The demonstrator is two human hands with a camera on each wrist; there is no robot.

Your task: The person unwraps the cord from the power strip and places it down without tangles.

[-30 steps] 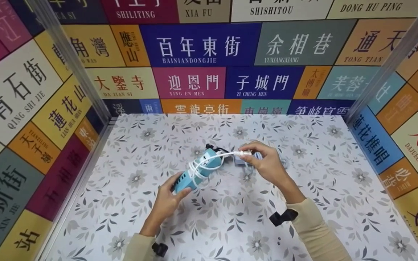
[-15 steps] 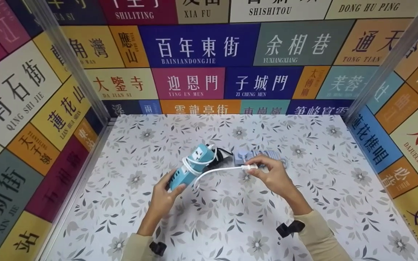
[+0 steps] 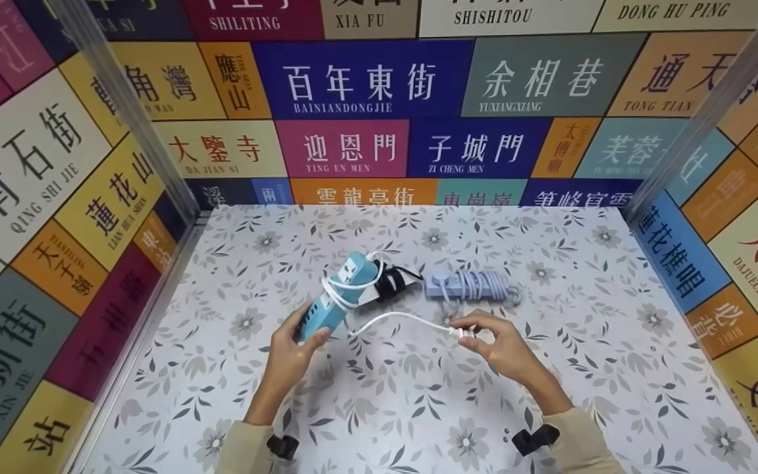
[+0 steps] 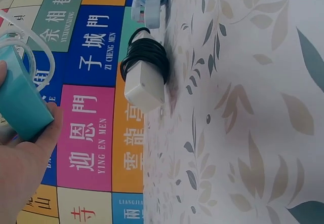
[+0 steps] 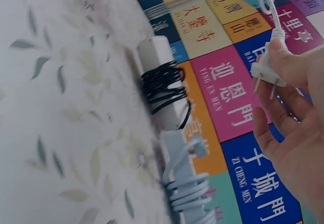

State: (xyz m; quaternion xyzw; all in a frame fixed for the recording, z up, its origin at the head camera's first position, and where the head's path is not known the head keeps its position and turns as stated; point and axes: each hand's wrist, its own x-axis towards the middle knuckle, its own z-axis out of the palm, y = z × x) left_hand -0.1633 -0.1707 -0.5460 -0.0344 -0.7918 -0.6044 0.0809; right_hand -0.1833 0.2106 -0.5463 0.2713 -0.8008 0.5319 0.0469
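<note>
My left hand (image 3: pixel 291 342) grips the lower end of a turquoise power strip (image 3: pixel 347 271), tilted up above the table. White cord (image 3: pixel 353 286) is looped round the strip's middle. Between thumb and fingers, my right hand (image 3: pixel 501 343) pinches the white plug (image 3: pixel 466 332) at the cord's free end. The plug's metal prongs (image 5: pixel 273 91) show in the right wrist view, pointing away from the cord. A slack stretch of cord (image 3: pixel 400 314) arcs between the two hands. In the left wrist view the turquoise strip (image 4: pixel 23 95) lies against my left palm.
Behind the strip a white power strip (image 4: pixel 144 87) wound with black cord (image 3: pixel 392 282) lies on the floral tabletop (image 3: pixel 379 408). Right of it lies a light blue power strip (image 3: pixel 471 286) wrapped in its own cord. Walls printed with signs (image 3: pixel 369 79) stand at the back and sides.
My right hand has moved down and toward me with the plug, and a length of cord has come off the strip. The left hand has shifted slightly left, tilting the strip more upright.
</note>
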